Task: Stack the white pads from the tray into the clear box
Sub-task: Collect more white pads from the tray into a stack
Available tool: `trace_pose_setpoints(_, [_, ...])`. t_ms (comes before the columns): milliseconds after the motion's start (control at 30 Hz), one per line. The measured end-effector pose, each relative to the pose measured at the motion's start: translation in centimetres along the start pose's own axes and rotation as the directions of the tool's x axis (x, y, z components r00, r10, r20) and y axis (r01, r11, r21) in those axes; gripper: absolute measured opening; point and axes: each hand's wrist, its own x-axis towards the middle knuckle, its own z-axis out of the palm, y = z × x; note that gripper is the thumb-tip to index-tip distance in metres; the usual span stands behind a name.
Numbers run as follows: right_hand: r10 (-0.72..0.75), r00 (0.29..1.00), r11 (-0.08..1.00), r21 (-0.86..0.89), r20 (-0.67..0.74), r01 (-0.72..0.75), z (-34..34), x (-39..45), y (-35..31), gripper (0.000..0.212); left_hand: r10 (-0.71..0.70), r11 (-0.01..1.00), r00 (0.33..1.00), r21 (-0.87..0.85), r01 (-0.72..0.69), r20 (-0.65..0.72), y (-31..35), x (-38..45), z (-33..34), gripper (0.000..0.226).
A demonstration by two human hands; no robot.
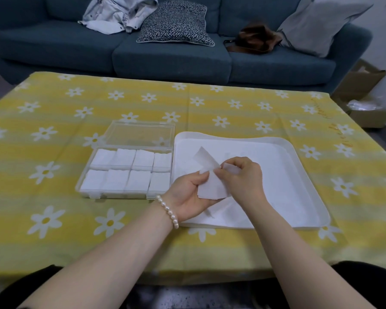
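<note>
A clear box [91,168] with its lid folded back lies on the yellow daisy tablecloth, its several compartments filled with stacked white pads [123,169]. To its right sits the white tray [299,175]. Over the tray's left part, my left hand [189,195], palm up and wearing a pearl bracelet, holds a small stack of white pads [213,188]. My right hand [243,175] pinches the top of those pads, and one pad [204,158] sticks up and to the left. A few pads still lie flat in the tray, hard to tell apart from its white floor.
A blue sofa [165,59] runs behind the table with a patterned cushion [176,23], a grey cushion [319,25], a brown bag [252,39] and crumpled clothing [118,14]. Cardboard boxes [363,85] stand on the floor at the right.
</note>
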Motion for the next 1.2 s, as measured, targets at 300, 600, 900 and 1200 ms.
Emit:
trace_pose_setpoints(300, [0.323,0.855,0.664,0.546,0.406,-0.511,-1.4,-0.2,-0.5,0.015,0.161,0.986,0.968,-0.008,-0.165,-0.193,0.7,0.6,-0.2,0.035])
trace_pose_setpoints(600, [0.460,0.667,0.456,0.489,0.586,-0.744,1.5,-1.8,0.5,0.013,0.200,0.976,0.961,-0.050,-0.213,-0.191,1.0,0.1,0.4,0.101])
trace_pose_setpoints(900, [0.400,0.771,0.675,0.410,0.495,-0.613,0.8,-2.1,0.5,0.019,0.195,0.960,0.931,-0.133,-0.245,-0.310,1.4,0.4,0.3,0.026])
trace_pose_setpoints(1200, [0.041,0.999,0.956,0.289,0.016,-0.043,-1.2,-1.4,-2.0,0.021,-0.042,0.996,0.984,0.070,0.055,-0.174,0.4,-0.9,1.6,0.071])
